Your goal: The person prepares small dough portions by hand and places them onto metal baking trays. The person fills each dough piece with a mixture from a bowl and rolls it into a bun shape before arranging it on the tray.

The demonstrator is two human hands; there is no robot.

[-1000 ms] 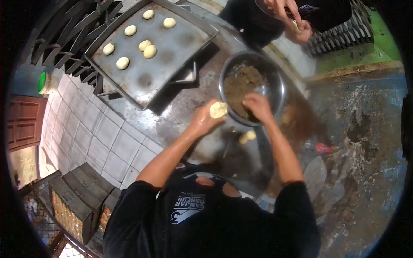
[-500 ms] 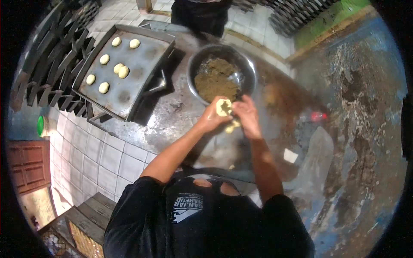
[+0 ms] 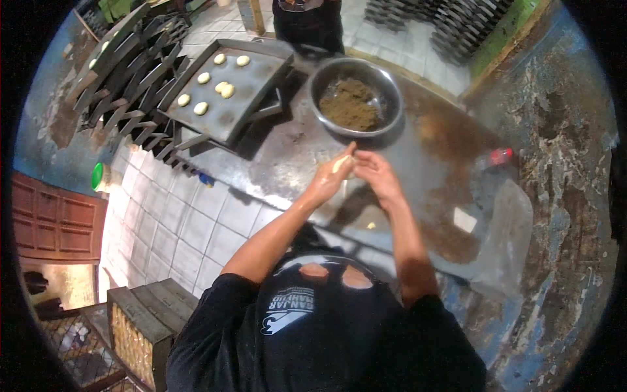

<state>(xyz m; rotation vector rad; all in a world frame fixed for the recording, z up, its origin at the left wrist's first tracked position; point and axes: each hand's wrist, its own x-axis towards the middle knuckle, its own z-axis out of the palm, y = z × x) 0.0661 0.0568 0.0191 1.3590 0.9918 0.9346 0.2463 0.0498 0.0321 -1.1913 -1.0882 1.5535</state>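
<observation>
Just on my side of a metal bowl (image 3: 396,108), my left hand (image 3: 326,179) is closed round a piece of pale dough (image 3: 341,164). Fingers of my right hand (image 3: 379,176) curl against the dough's other side, so both hands hold it and hide much of it. Crumbly brown filling (image 3: 353,108) lies in the bowl. To the left, a dark metal tray (image 3: 251,91) carries several round pale dough balls (image 3: 201,108), two of them touching. A small dough scrap (image 3: 371,225) rests on the metal table (image 3: 297,140) near its front edge.
At right on the table are a white piece (image 3: 464,220), a clear plastic bag (image 3: 509,228) and a red-capped object (image 3: 500,156). Stacked dark trays (image 3: 140,85) stand at left. A person (image 3: 308,29) is across the table. Metal boxes (image 3: 153,310) stand at lower left.
The dough's opening with brown filling showed before; now my hands close round the dough and it is mostly covered. They have drawn back from the bowl. The whole view has shifted.
</observation>
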